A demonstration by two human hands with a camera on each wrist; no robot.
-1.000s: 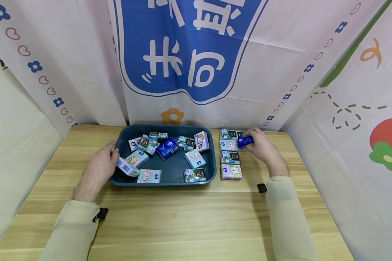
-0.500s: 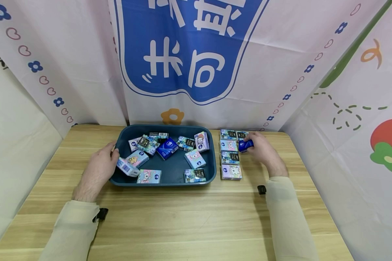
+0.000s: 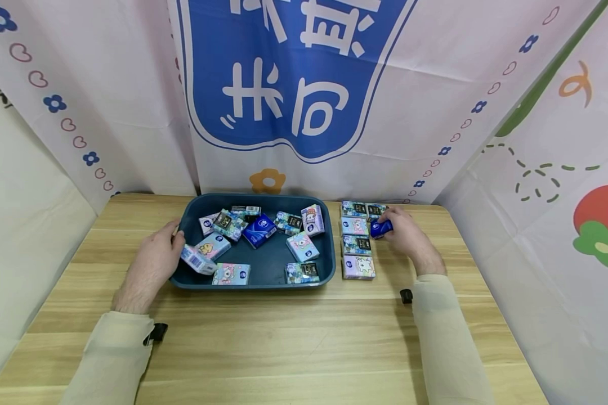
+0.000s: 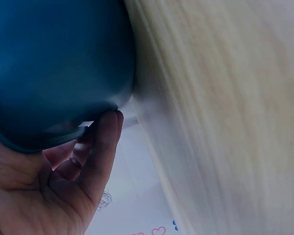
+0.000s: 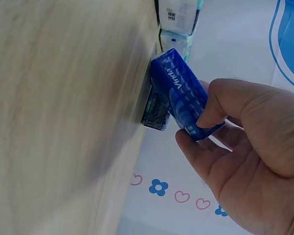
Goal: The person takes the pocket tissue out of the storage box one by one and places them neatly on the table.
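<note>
My right hand (image 3: 407, 236) pinches a dark blue tissue pack (image 3: 380, 228) between thumb and fingers, beside the right edge of a column of packs. The right wrist view shows that blue pack (image 5: 180, 93) tilted, one end low by the table, with the hand (image 5: 250, 147) at its other end. A dark patterned pack (image 3: 376, 210) lies just behind it. At the left, my left hand (image 3: 154, 264) grips the end rim of the teal tray (image 3: 263, 286). From the left wrist view, the fingers of this hand (image 4: 73, 181) curl at the tray's edge (image 4: 54, 112).
Several tissue packs lie scattered in the tray, among them a blue one (image 3: 259, 230) and a pink-blue one (image 3: 231, 274). Right of the tray, a column of packs ends in a purple one (image 3: 358, 266) nearest the front. A printed curtain (image 3: 294, 169) hangs behind the table.
My right hand has moved slightly toward the front with the blue pack, uncovering more of the patterned pack behind it. The left hand and tray have stayed in place.
</note>
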